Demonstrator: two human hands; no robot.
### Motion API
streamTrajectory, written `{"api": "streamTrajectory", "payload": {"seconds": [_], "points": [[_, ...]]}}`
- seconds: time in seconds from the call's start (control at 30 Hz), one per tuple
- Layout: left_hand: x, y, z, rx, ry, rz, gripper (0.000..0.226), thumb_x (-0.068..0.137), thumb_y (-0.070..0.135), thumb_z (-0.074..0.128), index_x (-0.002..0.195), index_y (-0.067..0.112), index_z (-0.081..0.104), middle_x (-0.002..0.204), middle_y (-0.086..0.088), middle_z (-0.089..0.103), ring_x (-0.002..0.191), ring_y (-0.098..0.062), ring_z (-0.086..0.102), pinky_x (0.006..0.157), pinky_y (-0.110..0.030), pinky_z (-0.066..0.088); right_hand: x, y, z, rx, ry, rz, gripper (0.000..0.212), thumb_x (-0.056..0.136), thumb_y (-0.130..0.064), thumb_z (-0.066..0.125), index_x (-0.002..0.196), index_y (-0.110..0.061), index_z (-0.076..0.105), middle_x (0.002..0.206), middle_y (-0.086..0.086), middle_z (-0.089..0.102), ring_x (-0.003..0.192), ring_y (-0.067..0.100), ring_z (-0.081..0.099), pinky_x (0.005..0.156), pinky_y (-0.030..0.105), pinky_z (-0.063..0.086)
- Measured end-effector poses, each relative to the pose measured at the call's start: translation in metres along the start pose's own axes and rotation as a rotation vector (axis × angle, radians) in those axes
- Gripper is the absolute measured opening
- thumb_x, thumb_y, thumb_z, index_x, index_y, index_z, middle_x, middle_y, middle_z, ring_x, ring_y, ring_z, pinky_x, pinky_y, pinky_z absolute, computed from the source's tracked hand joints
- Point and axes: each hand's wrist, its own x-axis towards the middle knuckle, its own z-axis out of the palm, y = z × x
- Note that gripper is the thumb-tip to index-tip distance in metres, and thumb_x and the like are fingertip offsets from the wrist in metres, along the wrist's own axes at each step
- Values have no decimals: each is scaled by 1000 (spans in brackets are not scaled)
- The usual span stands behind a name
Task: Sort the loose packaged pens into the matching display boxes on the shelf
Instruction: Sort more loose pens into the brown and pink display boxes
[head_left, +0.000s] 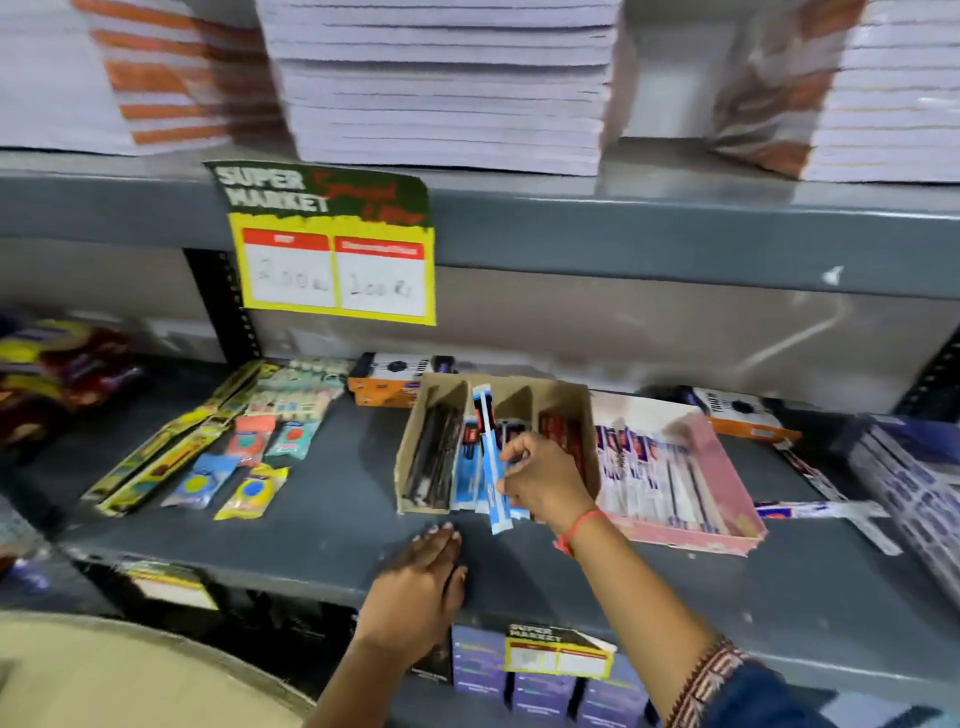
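Your right hand (540, 480) pinches blue packaged pen (491, 462) over matching slot of brown display box (571, 400); left hand (415, 592) flat, empty, bracing on shelf (311, 525).

A yellow and green price sign (332, 241) is hanging from the edge of the upper shelf (675, 239), reading "SUPER MARKET" in white, with red script beside it too blurred to read. Below those words, two white boxes are showing handwritten figures, roughly "200" each. Well below that sign, a smaller tag (558, 652) is also reading "SUPER MARKET".
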Motion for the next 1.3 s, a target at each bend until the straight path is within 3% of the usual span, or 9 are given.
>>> {"api": "streamTrajectory", "payload": {"seconds": [0.1,0.17,0.27,0.5,0.67,0.77,1.07,1.2,1.3], "points": [[-1,-3,5,-68,5,-19,31,65,17,79,93,5,74,95,-7,74,83,-21,71,64,-33,57,24,-14,12,-383,37,-58,28,81,7,47,105,2,61,97,21,66,95,29,64,78,33,49],[0,-5,8,-81,13,-22,31,63,22,71,90,6,75,93,-5,75,82,-18,71,66,-30,56,37,-22,17,-544,26,-47,32,85,4,44,114,7,58,119,27,63,113,36,60,92,36,47],[0,-5,8,-145,7,-25,34,59,23,67,87,7,76,91,-5,75,80,-17,71,67,-29,55,53,-20,28,-672,-33,20,35,90,-2,41,121,7,55,128,24,58,120,36,55,97,37,45],[0,-6,10,-214,45,-30,34,57,21,67,87,7,76,93,-5,75,81,-17,71,71,-27,55,69,-1,44,-686,-11,139,33,89,1,42,119,9,55,128,27,57,118,38,56,95,39,47],[2,-3,6,-199,1,-57,38,73,26,46,88,9,76,94,-4,75,83,-17,71,73,-27,54,66,-5,44,-750,40,76,35,90,3,37,119,7,56,126,25,59,117,38,57,96,40,47],[1,-3,6,-169,-9,-50,30,67,22,60,88,8,76,94,-4,74,85,-17,70,73,-28,55,59,-11,37,-741,107,-18,35,88,4,36,116,5,57,121,26,61,112,40,59,93,41,49],[5,15,7,-79,-126,-94,46,47,18,88,89,6,76,93,-5,75,85,-16,71,72,-31,55,35,8,-49,-279,555,-90,31,78,1,45,94,-9,70,106,16,71,96,34,66,81,32,50],[14,48,14,-142,-175,-26,43,65,24,77,104,6,71,112,-4,68,101,-18,65,85,-28,50,26,40,-79,-236,640,-3,32,79,3,45,100,-9,66,107,19,70,94,37,65,68,30,44],[24,76,20,-135,-251,37,50,77,31,67,119,4,62,129,-10,58,116,-20,57,94,-26,44,13,66,-101,-143,748,6,30,81,1,48,106,-8,62,95,20,70,77,35,62,60,28,38]]}}
